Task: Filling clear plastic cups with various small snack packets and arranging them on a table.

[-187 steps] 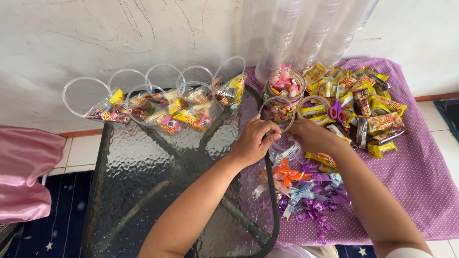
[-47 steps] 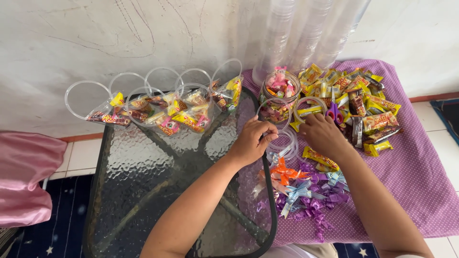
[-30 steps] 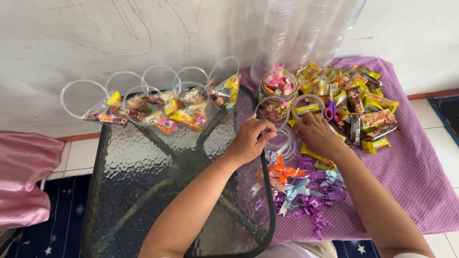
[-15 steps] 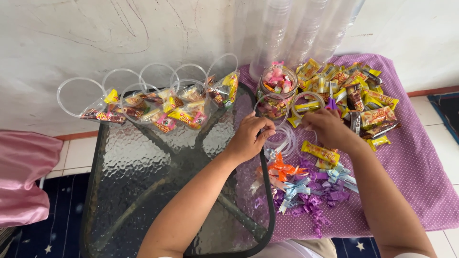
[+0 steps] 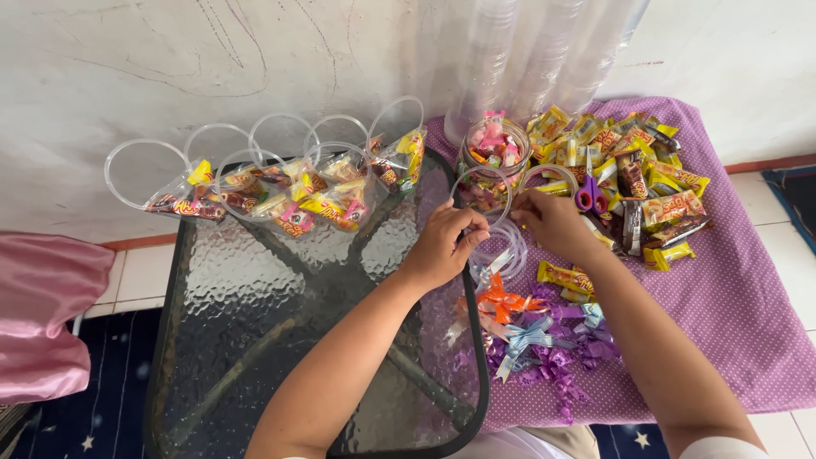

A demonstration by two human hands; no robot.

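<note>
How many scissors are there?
1. The purple-handled scissors lie on the pile of snack packets on the purple cloth, just beyond the right hand. More could be hidden under the packets.

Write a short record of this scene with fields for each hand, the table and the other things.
left hand: left hand pinches the rim of a clear plastic cup filled with sweets
right hand: right hand grips the same rim opposite
table: dark-framed textured glass table
left row: clear filled cups lying on their sides
right: pile of yellow wrapped snacks on purple dotted cloth
near: coloured ribbon bows
</note>
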